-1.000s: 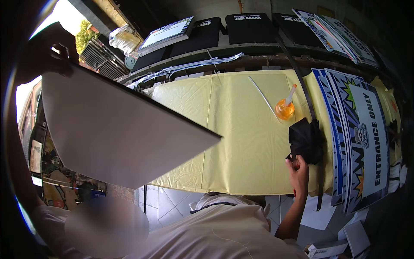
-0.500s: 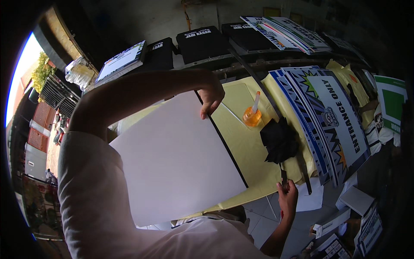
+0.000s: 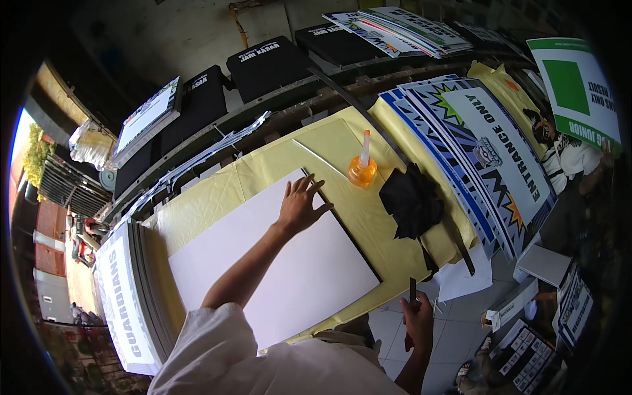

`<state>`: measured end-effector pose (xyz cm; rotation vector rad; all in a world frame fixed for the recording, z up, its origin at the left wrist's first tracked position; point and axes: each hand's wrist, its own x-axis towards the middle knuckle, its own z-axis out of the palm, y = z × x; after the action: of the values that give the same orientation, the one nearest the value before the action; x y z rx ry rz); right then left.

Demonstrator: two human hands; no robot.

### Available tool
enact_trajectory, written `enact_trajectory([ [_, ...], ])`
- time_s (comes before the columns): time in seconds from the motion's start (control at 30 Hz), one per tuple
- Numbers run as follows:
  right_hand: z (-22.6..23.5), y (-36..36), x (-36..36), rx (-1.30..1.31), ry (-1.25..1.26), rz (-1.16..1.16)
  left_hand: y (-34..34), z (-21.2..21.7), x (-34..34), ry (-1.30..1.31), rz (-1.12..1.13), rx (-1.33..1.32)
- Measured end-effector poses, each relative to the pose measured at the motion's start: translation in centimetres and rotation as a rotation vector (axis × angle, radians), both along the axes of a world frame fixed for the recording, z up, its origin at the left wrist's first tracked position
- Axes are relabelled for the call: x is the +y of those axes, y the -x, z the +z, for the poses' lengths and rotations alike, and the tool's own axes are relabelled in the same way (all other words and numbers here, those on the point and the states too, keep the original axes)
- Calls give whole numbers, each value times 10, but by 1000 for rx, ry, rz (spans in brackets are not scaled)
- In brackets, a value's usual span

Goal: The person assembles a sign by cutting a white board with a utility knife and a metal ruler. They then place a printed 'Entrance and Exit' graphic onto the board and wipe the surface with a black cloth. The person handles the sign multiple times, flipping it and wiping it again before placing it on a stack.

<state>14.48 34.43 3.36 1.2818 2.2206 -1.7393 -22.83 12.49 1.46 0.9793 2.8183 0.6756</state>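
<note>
A large white sheet [image 3: 276,276], with a thin black edge along its right side, lies on a yellow-covered table [image 3: 263,155]. My left hand [image 3: 301,205] rests on its far right corner, fingers spread and holding nothing. Off the table's near right edge, my right hand [image 3: 419,319] is closed round a narrow dark tool [image 3: 413,289]; its kind is unclear. Beyond it a bunched black cloth [image 3: 411,201] sits at the table's right side. A small round bottle of orange liquid [image 3: 362,171] with a pointed nozzle stands near a thin white stick [image 3: 320,158].
Printed boards [image 3: 480,151] overlap in a stack to the right. Another stack of boards [image 3: 125,296] stands at the left. Black panels [image 3: 266,69] line the far side. A long dark bar [image 3: 359,105] slants past the table. Boxes and papers [image 3: 543,263] lie at the lower right.
My left arm has come back from reaching over the sheet, and its hand now lies flat on the corner. My right hand has moved away from the black cloth, still gripping the dark tool.
</note>
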Motion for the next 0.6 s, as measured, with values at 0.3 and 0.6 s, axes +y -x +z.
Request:
enact_trajectory([
  [0.3,15,99,0,288,382,385,-101,-43,-69,226,271,106],
  [0.6,4,178,-30,185,407,343,-88,-14,-74,336,217,29],
])
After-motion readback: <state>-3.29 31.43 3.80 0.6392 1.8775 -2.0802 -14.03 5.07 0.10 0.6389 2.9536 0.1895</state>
